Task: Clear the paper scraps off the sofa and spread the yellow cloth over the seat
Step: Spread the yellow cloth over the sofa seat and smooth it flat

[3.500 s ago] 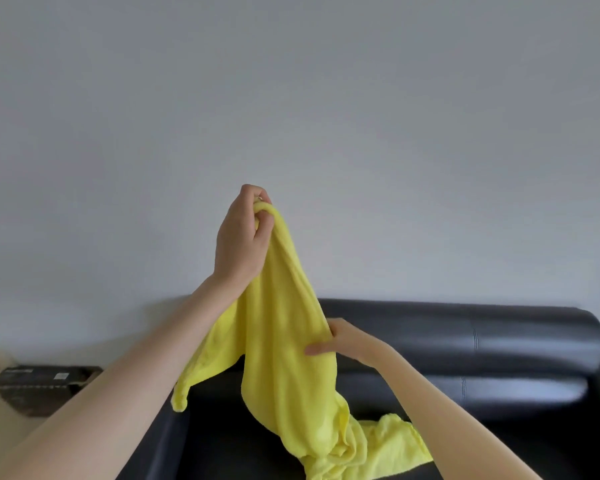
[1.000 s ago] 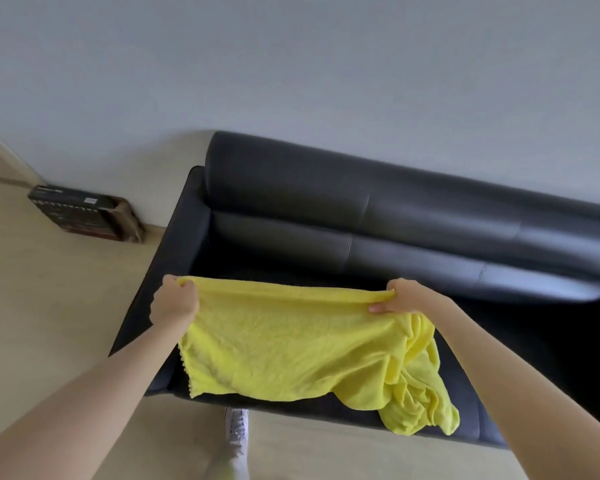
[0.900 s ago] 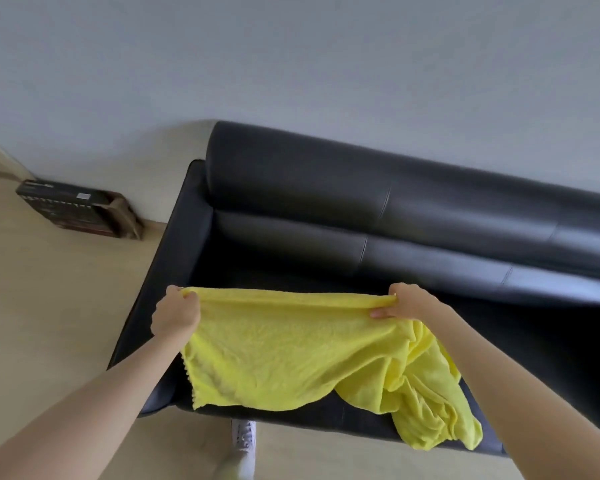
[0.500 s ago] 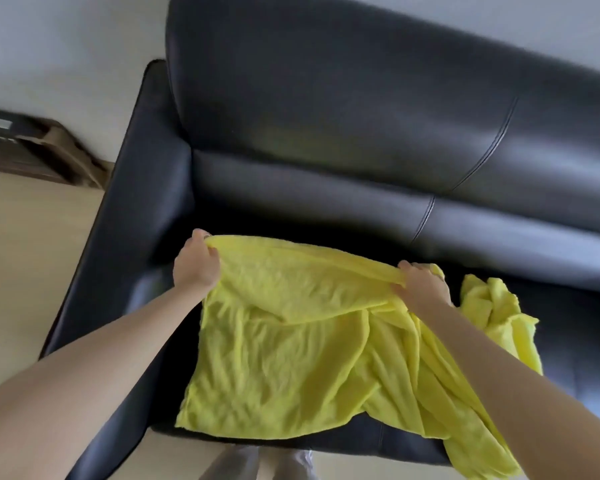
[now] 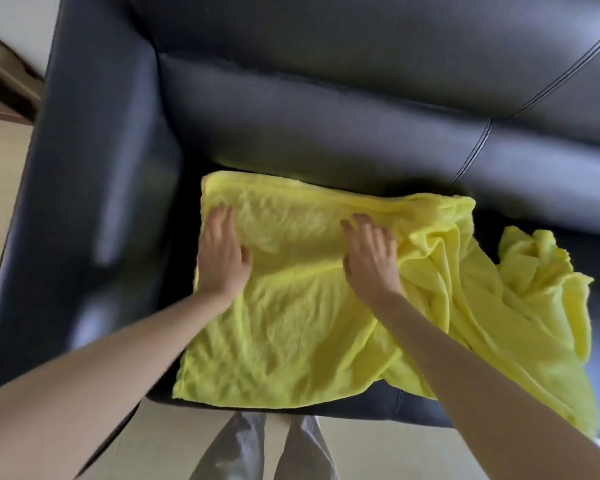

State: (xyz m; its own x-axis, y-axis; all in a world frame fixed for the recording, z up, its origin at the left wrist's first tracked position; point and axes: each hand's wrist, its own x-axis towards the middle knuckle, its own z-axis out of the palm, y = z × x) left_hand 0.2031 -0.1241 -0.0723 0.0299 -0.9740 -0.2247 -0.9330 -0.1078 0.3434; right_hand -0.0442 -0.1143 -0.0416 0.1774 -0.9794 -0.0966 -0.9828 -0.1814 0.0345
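Yellow cloth [image 5: 291, 341] on black sofa [image 5: 291, 126] seat

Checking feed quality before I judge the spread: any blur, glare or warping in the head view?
Head view: motion blur smears the sofa armrest and the left hand; soft glare on the backrest; wide-angle bending at the edges; the yellow cloth stays readable.

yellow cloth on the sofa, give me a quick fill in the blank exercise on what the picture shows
1. Both hands rest flat on the ____ cloth.
2. The cloth lies on the seat of a black ____.
3. The left hand is near the cloth's left edge; the bunched, unspread part lies to the ____ of the right hand.
4. Both hands have their fingers ____, not gripping.

Missing words: yellow; sofa; right; straight
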